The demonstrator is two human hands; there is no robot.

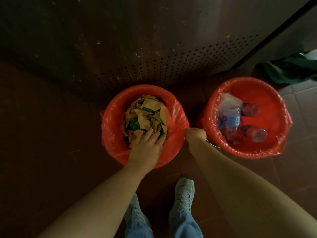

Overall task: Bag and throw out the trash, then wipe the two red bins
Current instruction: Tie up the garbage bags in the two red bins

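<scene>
The red liner (111, 127) brims with crumpled brown paper scraps (145, 114).

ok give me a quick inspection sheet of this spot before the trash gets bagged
surface: dark reddish tiled floor; both bins stand on it
job's things: left bin lined with a red liner, full of brown paper scraps; right bin, also lined, holds clear plastic bottles and a white plastic bag
clutter: green fabric bundle on the floor at far right
hands: left hand presses on the paper scraps; right hand pinches the red liner at the left bin's right edge
cables: nothing seen
surroundings: perforated metal panel behind the bins; the person's grey shoes below
</scene>
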